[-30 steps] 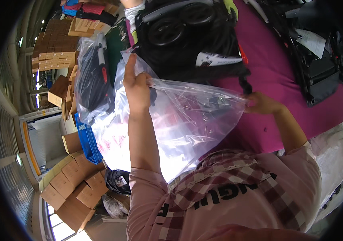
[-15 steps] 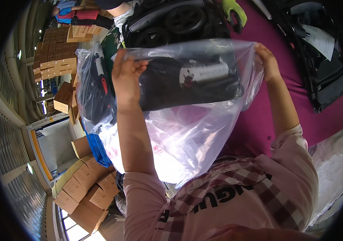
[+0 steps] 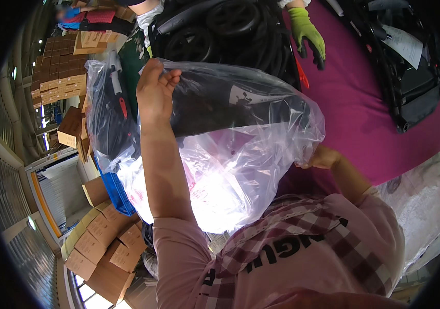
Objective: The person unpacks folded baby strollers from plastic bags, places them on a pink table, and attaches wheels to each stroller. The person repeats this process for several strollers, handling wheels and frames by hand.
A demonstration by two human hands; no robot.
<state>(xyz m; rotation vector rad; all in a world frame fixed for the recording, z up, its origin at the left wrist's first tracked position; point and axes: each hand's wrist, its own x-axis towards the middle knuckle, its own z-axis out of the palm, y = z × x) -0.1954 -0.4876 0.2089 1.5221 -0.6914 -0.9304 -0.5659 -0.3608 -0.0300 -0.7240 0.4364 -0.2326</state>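
A large clear plastic bag [image 3: 261, 154] spreads over the near side of the table in front of me. Inside or beneath its film lies a dark flat fabric piece [image 3: 204, 105] with a white printed label [image 3: 251, 96]. My left hand [image 3: 155, 92] is closed on the bag's far left edge, the fingertips curled together. Lower down on the right, my right hand [image 3: 323, 157] grips the bag's right side, its fingers partly hidden by bunched film. Just beyond the bag rests a folded black stroller frame [image 3: 230, 38] with wheels.
A co-worker's gloved hand [image 3: 307, 36] in yellow-green hangs beside the stroller frame. Another black frame [image 3: 415, 77] with a paper sheet lies on the magenta table cover [image 3: 354, 129]. On the left are wrapped dark parts [image 3: 109, 118], a blue crate [image 3: 117, 193] and stacked cartons [image 3: 104, 232].
My right hand has come down and toward me, pulling the bag's right side lower. My left hand has shifted slightly left. The co-worker's gloved hand has dropped further into view.
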